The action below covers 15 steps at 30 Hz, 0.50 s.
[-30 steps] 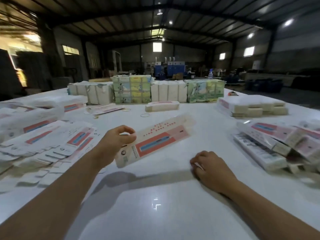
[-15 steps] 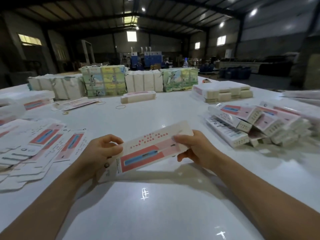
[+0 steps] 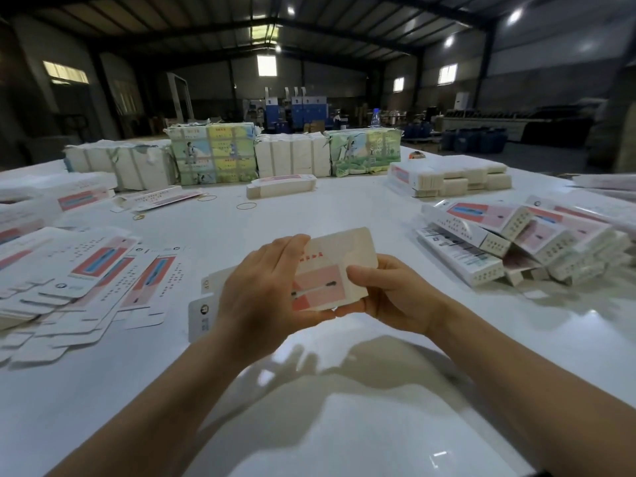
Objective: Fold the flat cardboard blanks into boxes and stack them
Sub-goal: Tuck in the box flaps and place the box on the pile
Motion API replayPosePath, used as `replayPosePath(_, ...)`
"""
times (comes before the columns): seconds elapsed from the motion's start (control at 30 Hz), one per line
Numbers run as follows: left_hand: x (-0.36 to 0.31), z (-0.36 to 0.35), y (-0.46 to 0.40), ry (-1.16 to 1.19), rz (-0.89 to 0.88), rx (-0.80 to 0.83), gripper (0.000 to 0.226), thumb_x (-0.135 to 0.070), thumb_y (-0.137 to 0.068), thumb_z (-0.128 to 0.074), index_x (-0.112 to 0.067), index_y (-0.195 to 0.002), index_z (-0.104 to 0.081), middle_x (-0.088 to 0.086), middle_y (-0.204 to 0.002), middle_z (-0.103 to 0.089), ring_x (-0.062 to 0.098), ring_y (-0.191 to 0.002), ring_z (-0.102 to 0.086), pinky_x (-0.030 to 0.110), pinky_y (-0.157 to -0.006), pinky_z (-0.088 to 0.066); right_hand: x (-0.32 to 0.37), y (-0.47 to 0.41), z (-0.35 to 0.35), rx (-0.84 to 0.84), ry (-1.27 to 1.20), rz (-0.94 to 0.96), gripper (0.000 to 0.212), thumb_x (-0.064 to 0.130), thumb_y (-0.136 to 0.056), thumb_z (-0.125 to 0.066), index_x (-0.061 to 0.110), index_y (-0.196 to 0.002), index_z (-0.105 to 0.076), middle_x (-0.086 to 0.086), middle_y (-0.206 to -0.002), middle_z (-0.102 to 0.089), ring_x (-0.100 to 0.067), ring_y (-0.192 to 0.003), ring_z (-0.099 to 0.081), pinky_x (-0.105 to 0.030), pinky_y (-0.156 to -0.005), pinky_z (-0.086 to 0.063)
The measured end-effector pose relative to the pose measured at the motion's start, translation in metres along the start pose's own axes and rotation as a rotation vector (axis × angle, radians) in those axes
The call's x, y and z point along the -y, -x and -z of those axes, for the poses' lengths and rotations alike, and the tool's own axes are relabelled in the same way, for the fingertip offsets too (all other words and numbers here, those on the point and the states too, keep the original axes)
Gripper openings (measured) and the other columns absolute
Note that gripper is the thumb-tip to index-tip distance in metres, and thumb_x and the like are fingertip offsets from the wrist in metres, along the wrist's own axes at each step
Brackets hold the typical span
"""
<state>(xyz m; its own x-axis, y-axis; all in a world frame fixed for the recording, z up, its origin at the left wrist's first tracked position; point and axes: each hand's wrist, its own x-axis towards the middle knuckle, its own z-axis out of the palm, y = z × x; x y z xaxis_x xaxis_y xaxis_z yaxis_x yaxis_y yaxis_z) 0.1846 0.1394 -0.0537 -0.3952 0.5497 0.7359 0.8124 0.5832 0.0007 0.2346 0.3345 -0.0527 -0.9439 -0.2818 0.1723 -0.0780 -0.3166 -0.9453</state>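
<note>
I hold one cardboard blank [image 3: 330,270] up over the white table [image 3: 344,425] in front of me, my left hand [image 3: 265,297] wrapped round its near left part with fingers curled over the top edge, my right hand [image 3: 389,294] pinching its right end, thumb on the printed pink face. Loose flat blanks [image 3: 86,287] lie spread to my left, and folded boxes [image 3: 516,246] sit piled to my right, well apart from my hands.

You are looking at 3 rubber bands [image 3: 246,205] lying on the white table [image 3: 344,215], a water bottle [image 3: 375,117] standing beyond.
</note>
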Motion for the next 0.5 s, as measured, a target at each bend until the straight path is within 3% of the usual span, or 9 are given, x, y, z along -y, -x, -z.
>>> replayPosePath(0.13, 0.001, 0.003, -0.002, -0.129, -0.028, -0.013, 0.094, -0.058, -0.051, -0.081, 0.001, -0.119, -0.057, 0.015, -0.104, -0.066, 0.031, -0.082, -0.064, 0.037, -0.069, -0.053, -0.002, -0.001, -0.003, -0.145, 0.311, 0.107, 0.017, 0.004, -0.091, -0.053, 0.009, -0.101, -0.065, -0.006, -0.090, -0.074, -0.024, -0.078, -0.070, -0.029, -0.058, -0.058)
replayPosePath(0.23, -0.001, 0.004, -0.007, -0.196, -0.038, 0.012, 0.095, -0.060, -0.048, -0.081, 0.001, -0.117, -0.059, 0.015, -0.102, -0.066, 0.032, -0.082, -0.064, 0.038, -0.072, -0.052, -0.001, -0.001, -0.004, -0.256, 0.504, 0.188, 0.029, -0.004, -0.095, -0.046, 0.016, -0.093, -0.068, 0.000, -0.077, -0.074, -0.023, -0.066, -0.070, -0.029, -0.054, -0.057)
replayPosePath(0.33, -0.007, 0.005, -0.011, -0.218, -0.028, 0.049, 0.091, -0.056, -0.048, -0.085, 0.001, -0.114, -0.060, 0.016, -0.100, -0.067, 0.033, -0.080, -0.065, 0.038, -0.070, -0.053, 0.000, 0.000, -0.002, -0.300, 0.545, 0.189, 0.028, -0.005, -0.095, -0.045, 0.012, -0.093, -0.068, 0.001, -0.072, -0.073, -0.022, -0.061, -0.070, -0.028, -0.053, -0.057)
replayPosePath(0.4, -0.009, 0.007, -0.011, -0.208, -0.008, 0.052, 0.079, -0.049, -0.049, -0.088, -0.001, -0.106, -0.064, 0.015, -0.090, -0.069, 0.031, -0.070, -0.065, 0.035, -0.061, -0.053, 0.001, 0.001, 0.000, -0.309, 0.508, 0.158, 0.024, -0.004, -0.095, -0.045, 0.004, -0.094, -0.068, -0.003, -0.068, -0.072, -0.021, -0.053, -0.067, -0.029, -0.050, -0.056)
replayPosePath(0.5, -0.008, 0.009, -0.010, -0.174, -0.007, 0.028, 0.069, -0.046, -0.050, -0.088, -0.003, -0.098, -0.066, 0.012, -0.081, -0.070, 0.029, -0.059, -0.063, 0.031, -0.052, -0.049, 0.003, 0.003, 0.001, -0.271, 0.444, 0.110, 0.022, -0.002, -0.094, -0.048, 0.007, -0.089, -0.068, -0.008, -0.068, -0.071, -0.021, -0.049, -0.065, -0.027, -0.049, -0.054)
